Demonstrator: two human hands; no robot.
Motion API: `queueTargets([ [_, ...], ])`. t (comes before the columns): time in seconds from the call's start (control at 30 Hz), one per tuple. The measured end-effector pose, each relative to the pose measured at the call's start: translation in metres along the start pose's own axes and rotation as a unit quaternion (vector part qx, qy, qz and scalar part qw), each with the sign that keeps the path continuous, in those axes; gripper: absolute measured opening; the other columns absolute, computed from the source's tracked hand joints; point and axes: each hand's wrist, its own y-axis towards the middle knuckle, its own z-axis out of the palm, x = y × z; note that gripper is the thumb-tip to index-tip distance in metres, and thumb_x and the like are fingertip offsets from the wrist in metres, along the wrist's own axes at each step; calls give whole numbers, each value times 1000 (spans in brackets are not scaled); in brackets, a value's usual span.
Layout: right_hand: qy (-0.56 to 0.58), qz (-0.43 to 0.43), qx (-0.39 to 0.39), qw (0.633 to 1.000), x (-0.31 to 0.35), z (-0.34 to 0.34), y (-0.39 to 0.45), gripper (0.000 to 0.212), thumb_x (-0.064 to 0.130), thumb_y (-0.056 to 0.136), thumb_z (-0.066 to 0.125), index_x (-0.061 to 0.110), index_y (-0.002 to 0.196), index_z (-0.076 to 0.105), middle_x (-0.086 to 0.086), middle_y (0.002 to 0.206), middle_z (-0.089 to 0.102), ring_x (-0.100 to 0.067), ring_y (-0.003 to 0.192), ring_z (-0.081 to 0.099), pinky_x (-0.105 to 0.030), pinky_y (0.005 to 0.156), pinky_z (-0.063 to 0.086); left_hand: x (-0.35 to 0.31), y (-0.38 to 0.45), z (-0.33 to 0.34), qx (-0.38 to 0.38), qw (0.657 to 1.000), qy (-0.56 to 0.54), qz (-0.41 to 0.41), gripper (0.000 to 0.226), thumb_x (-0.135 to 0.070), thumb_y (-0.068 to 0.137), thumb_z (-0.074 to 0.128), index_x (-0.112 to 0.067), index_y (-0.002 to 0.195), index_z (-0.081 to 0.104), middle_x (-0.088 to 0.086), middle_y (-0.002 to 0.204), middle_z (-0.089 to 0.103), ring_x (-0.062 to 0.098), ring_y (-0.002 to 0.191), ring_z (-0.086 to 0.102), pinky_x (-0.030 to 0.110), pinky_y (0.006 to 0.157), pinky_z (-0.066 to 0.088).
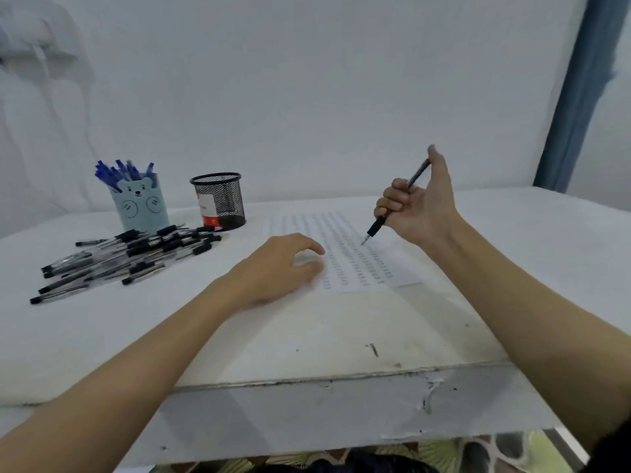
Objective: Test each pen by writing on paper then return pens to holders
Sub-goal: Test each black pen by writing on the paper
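Head view: right hand [415, 203] clenches black pen [396, 203], thumb on its top, tip above paper [358, 264]; left hand [283, 264], fingers relaxed, steadies sheet for writing.

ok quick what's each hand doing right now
Left hand: open, fingers loosely curled, resting on the paper, holding nothing.
Right hand: gripping a black pen, tip down over the paper.

I am seeing two pen holders: one bear cup [141, 208] and one mesh cup [220, 199]. I am counting one sheet of paper [345, 250], one held pen [397, 203], and a pile of black pens [126, 256] too tangled to count.
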Motion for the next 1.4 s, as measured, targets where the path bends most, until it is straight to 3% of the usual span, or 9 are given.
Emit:
queueTargets([
  [0.17,-173,-28,22,984,7,-13,1,37,29,99,39,1,94,62,-12,71,70,-16,49,54,-23,61,41,-5,10,10,69,998,-3,-1,44,-49,93,45,-35,135,44,-15,146,36,4,134,32,18,102,22],
  [0.3,-387,-11,22,922,0,-22,-8,76,53,97,22,-5,89,70,-23,68,67,-25,48,55,-28,54,41,0,10,16,48,999,-8,0,44,-52,91,44,-39,133,45,-17,146,36,4,135,31,20,106,22],
  [0.43,-470,-75,10,880,-20,-24,-17,36,35,91,59,3,76,67,-7,62,67,-13,49,54,-20,52,41,-1,11,16,48,999,-10,-11,44,-55,90,44,-43,132,45,-20,146,35,5,135,31,23,107,22],
  [0.57,-454,-100,-58,883,-29,-27,-22,33,19,91,51,6,61,56,6,37,46,-8,34,33,-16,35,26,-2,8,16,43,999,-15,-14,44,-54,90,45,-42,133,46,-20,146,36,5,135,32,22,106,22],
  [0.87,-494,-146,-27,857,-30,-33,-33,60,41,97,45,-4,62,63,-9,44,55,-17,29,45,-14,32,29,-3,5,16,36,999,-27,-23,42,-55,90,47,-44,130,48,-19,144,39,5,134,34,26,108,26],
  [0.97,-526,-159,-40,834,-32,-34,-32,38,20,87,63,-5,57,59,-3,41,53,-15,31,42,-17,35,32,-3,5,15,36,999,-28,-22,41,-55,89,47,-44,129,48,-18,144,40,6,134,35,28,109,26],
  [1.07,-569,-180,-74,799,-34,-36,-28,37,-2,75,55,7,43,39,-14,48,51,-20,35,42,-18,36,30,-3,4,15,36,999,-35,-21,41,-54,90,48,-43,129,49,-17,144,41,5,133,36,29,111,27],
  [1.2,-616,-198,-82,758,-35,-37,-26,35,-6,70,48,11,46,29,-16,57,38,-11,28,40,-12,33,19,-3,4,15,33,998,-41,-24,41,-53,89,48,-43,129,50,-17,144,41,5,133,35,27,109,26],
  [1.4,-627,-185,-69,753,-37,-37,-25,39,-4,69,49,14,42,28,-12,49,43,-18,34,41,-14,33,25,0,5,16,33,998,-40,-26,41,-55,89,48,-45,129,49,-19,143,40,4,133,34,27,109,26],
])
